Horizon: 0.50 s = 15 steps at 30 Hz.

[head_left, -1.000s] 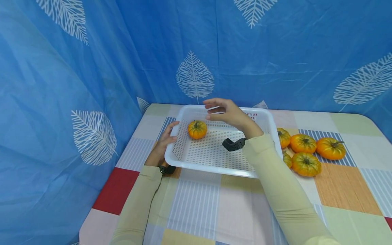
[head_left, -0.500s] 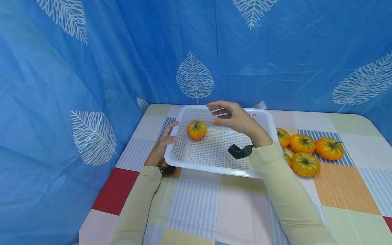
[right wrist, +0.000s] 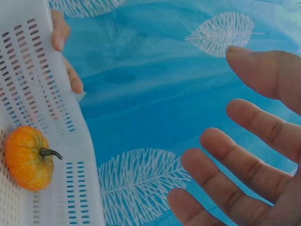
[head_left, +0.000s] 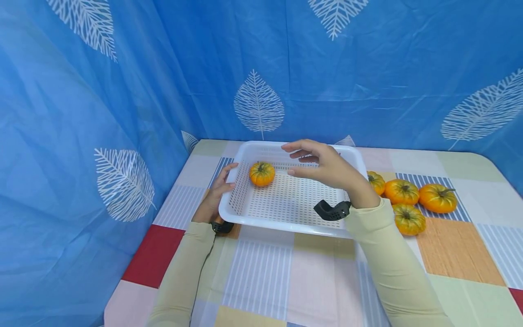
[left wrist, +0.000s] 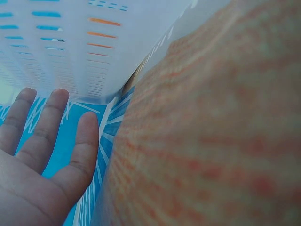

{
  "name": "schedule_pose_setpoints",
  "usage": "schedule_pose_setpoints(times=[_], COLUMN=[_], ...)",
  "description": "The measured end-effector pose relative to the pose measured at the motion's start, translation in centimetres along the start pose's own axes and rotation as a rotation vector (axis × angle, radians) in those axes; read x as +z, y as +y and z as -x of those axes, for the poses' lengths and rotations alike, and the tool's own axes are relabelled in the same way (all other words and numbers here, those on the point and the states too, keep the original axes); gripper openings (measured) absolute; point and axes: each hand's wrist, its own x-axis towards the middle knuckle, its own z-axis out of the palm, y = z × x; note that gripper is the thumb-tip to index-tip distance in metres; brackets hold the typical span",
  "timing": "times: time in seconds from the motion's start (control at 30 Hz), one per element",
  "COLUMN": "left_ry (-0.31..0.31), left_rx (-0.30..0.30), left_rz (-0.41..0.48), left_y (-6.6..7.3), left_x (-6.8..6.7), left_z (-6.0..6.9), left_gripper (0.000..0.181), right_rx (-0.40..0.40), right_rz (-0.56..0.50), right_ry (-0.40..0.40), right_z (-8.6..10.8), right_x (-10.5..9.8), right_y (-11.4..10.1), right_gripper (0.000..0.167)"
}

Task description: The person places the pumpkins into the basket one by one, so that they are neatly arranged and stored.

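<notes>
A white slotted plastic basket (head_left: 282,228) stands on the tablecloth. Inside, near its left end, sits one small orange pumpkin (head_left: 262,174), its stem visible in the right wrist view. My left hand (head_left: 215,194) touches the basket's left end from outside, fingertips at the rim; the left wrist view shows straight fingers (left wrist: 44,134) near the slotted wall. Over the right half of the basket hovers my right hand (head_left: 323,163), fingers spread and loosely bent, holding nothing. In the right wrist view its fingers (right wrist: 221,146) are apart from the basket.
Several more orange pumpkins (head_left: 402,192) lie on the patchwork tablecloth (head_left: 261,281) just right of the basket, some partly hidden by the right forearm. A blue curtain (head_left: 343,91) with white leaf prints hangs behind and to the left of the table.
My right hand has drifted right and slightly nearer over the basket, away from the pumpkin inside, its fingers still parted. My left hand, the basket and the pumpkins keep their places.
</notes>
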Motion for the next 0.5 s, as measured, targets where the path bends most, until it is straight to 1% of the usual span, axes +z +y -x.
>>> schedule_pose_setpoints(times=[0.27,0.5], left_ry=[-0.027,-0.035], left_rx=[0.032,0.034], left_rz=[0.010,0.009], left_y=[-0.2,-0.2], left_x=[-0.2,-0.2], left_z=[-0.1,0.0], left_gripper=[0.064,0.063], right_rx=[-0.018,-0.032], right_rz=[0.033,0.051], right_ry=[0.001,-0.013], right_z=[1.7,3.1], right_x=[-0.6,-1.2], right_y=[-0.4,-0.2], right_gripper=[0.053,0.054])
